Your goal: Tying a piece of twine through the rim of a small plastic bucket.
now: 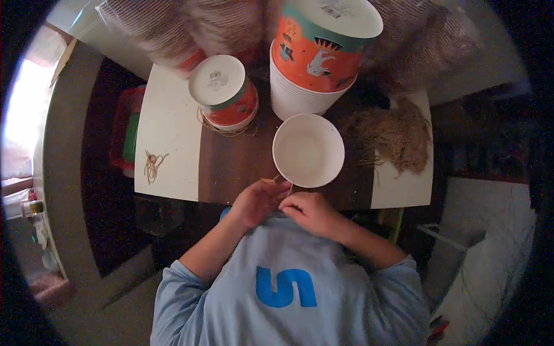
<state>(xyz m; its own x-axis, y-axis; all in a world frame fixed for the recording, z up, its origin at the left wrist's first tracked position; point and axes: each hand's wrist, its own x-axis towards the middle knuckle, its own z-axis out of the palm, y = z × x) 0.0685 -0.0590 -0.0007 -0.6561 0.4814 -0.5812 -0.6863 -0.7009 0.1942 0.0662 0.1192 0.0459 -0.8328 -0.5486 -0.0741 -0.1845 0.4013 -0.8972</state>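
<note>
A white round tub (pixel 309 151) stands in front of me, its open mouth toward me and its inside showing. My left hand (pixel 258 202) is at the tub's near rim, palm turned inward, fingers loosely bent and apart. Just to the right, my right hand (pixel 311 213) has its fingers pinched together close to my shirt. A thin pale string (pixel 290 188) runs from the near rim down between the hands, toward the right fingertips. The string's lower end is hidden by the fingers.
Behind the tub rises a stack of upside-down orange and green printed tubs (pixel 318 55). A smaller upside-down tub (pixel 234 106) has twine around its base. Brown twine (pixel 398 138) lies heaped at right; a small twine bundle (pixel 152 166) lies left on the table (pixel 231 181).
</note>
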